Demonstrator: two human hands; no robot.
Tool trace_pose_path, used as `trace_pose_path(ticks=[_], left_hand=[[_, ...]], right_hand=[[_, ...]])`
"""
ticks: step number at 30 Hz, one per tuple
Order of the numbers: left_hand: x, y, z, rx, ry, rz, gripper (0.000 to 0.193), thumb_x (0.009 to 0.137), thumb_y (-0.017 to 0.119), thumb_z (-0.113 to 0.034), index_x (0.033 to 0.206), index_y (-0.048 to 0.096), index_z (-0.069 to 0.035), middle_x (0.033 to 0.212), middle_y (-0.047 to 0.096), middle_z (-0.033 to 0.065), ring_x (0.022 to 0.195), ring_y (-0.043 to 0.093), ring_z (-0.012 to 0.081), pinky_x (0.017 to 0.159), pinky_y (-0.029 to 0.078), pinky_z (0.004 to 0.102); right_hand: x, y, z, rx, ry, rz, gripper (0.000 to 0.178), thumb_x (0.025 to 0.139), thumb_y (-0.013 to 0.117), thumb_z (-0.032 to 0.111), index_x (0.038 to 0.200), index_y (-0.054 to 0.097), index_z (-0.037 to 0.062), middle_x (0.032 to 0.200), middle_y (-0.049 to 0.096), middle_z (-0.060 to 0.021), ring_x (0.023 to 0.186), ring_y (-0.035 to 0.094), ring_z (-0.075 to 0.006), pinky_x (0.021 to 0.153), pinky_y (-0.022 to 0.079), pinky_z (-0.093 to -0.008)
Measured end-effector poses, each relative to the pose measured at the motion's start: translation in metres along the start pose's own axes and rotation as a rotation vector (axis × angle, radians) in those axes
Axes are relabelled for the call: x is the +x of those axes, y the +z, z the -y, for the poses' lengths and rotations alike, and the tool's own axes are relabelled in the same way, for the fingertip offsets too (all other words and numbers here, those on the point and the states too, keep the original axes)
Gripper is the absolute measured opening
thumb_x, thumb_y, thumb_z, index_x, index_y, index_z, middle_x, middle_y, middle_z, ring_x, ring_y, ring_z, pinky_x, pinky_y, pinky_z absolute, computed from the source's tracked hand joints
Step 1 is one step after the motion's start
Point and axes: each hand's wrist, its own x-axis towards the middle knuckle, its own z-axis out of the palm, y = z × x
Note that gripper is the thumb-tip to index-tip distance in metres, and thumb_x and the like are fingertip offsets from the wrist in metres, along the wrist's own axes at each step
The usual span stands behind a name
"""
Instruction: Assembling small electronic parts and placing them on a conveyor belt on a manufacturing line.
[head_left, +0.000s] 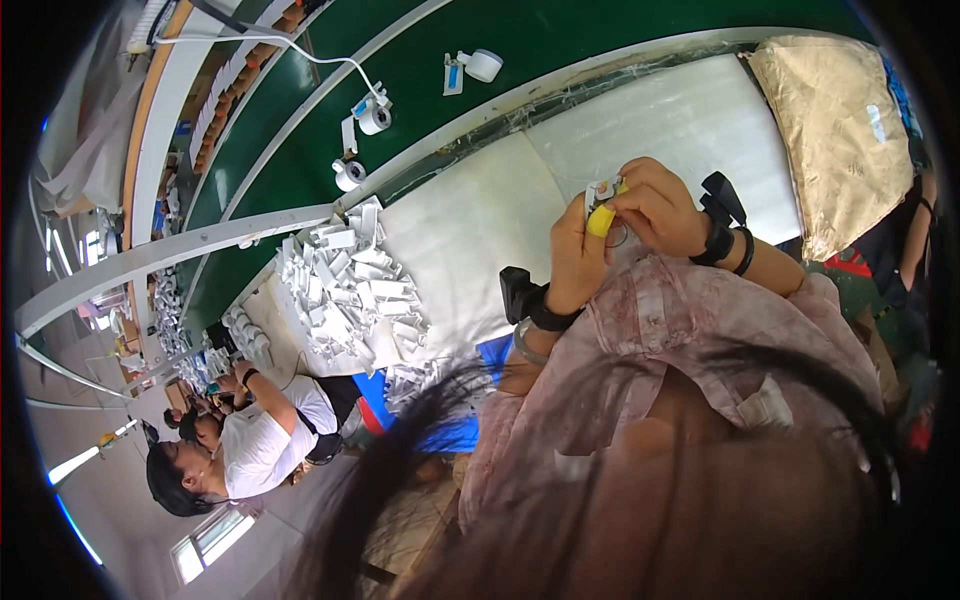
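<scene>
My two hands meet over the pale work surface, close to my body. My left hand is closed, its fingertips pinching a small white part with a bit of metal or red on it; its exact kind is too small to make out. From the other side my right hand presses on the same part, fingers bent. Yellow coverings show at the fingertips, seemingly on the right thumb and forefinger. Part of the piece is hidden behind the fingers. Both wrists wear black straps with a small black device.
A heap of white plastic housings lies left of my hands, spilling toward a blue bin. White round-headed units sit on the green conveyor belt beyond. At right is a brown paper sack. A co-worker in white works at left.
</scene>
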Motion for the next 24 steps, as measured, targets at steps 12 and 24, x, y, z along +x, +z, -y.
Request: trace_pose_path(ticks=[12,24], left_hand=[[0.0,-0.006,0.007,-0.044,-0.098,0.057,0.033,0.1,0.044,-0.02,0.126,0.045,-0.001,0.075,0.052,0.0062,0.056,0.05,0.0105,0.045,0.044,0.0235],[-0.001,-0.004,0.006,-0.013,-0.073,-0.09,0.02,0.098,0.047,-0.015,0.108,0.055,0.002,0.069,0.057,0.0021,0.05,0.045,0.0046,0.042,0.036,0.0201]], right_hand=[[-0.004,0.002,-0.009,0.075,0.035,0.076,0.02,0.074,0.069,-0.001,0.091,0.06,0.0029,0.094,0.056,-0.0161,0.091,0.057,-0.0348,0.075,0.048,-0.0386],[-0.006,0.012,-0.007,0.04,0.043,0.071,0.021,0.073,0.069,-0.003,0.091,0.059,0.0028,0.093,0.056,-0.0155,0.092,0.057,-0.0341,0.074,0.049,-0.0376]])
